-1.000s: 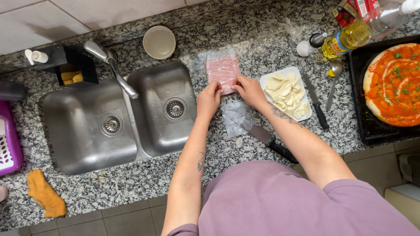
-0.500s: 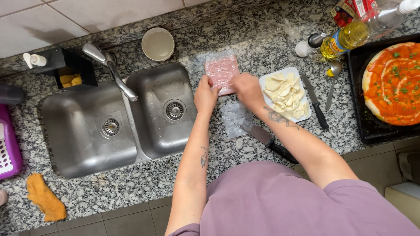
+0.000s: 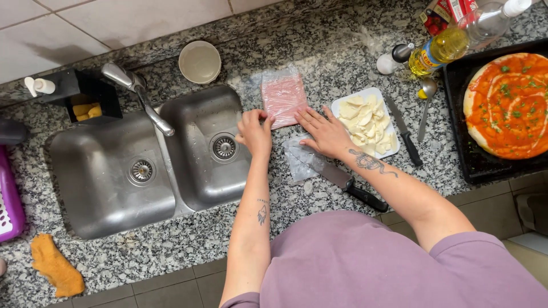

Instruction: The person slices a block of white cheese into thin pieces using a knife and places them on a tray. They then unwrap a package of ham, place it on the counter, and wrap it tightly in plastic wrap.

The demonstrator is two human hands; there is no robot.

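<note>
Sliced-ham packet, frame centre on granite surface: left hand pinches its corner; right hand, fingers spread, steadies its edge.

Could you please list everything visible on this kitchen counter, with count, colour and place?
pack of sliced ham: one, pink in clear plastic, beside the sink, at both hands.
white tray of cheese pieces: one, right of the ham.
knives: two, black-handled; one below the right hand, one right of the tray.
clear wrapper: one, under the right wrist.
pizza base: one, red sauce, on a black baking tray.
oil bottle: one, yellow, top right.
double sink: steel, left.
bowl: one, pale, behind the sink.
left hand: touches the ham pack.
right hand: fingers spread, at the pack's edge.
</note>
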